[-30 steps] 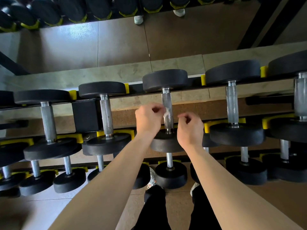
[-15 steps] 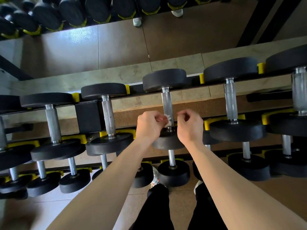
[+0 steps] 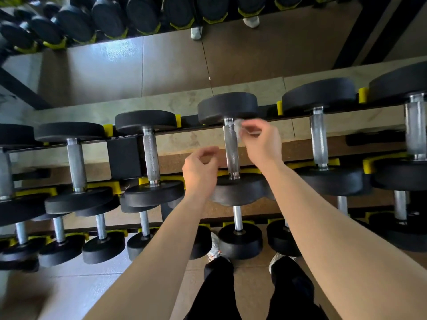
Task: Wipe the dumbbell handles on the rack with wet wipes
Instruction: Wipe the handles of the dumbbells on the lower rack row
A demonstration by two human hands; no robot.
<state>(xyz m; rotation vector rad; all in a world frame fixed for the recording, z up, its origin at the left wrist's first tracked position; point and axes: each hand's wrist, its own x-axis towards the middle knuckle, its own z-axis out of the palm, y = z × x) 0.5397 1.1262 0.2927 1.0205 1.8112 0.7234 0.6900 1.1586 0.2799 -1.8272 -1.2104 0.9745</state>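
your right hand (image 3: 261,140) is pinching the wet wipe (image 3: 237,124) at the dumbbell handle (image 3: 231,155), just left of its fingertips; your left hand (image 3: 199,168) is hovering beside the handle, loosely curled, holding nothing.

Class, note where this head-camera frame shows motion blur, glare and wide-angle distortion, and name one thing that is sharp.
Head view: motion blur smears the right hand and the wet wipe it pinches; the knurled dumbbell handle beside them is sharp; a pale glare patch lies on the glossy surface behind the rack; the wide-angle lens swells the right forearm toward the bottom edge.
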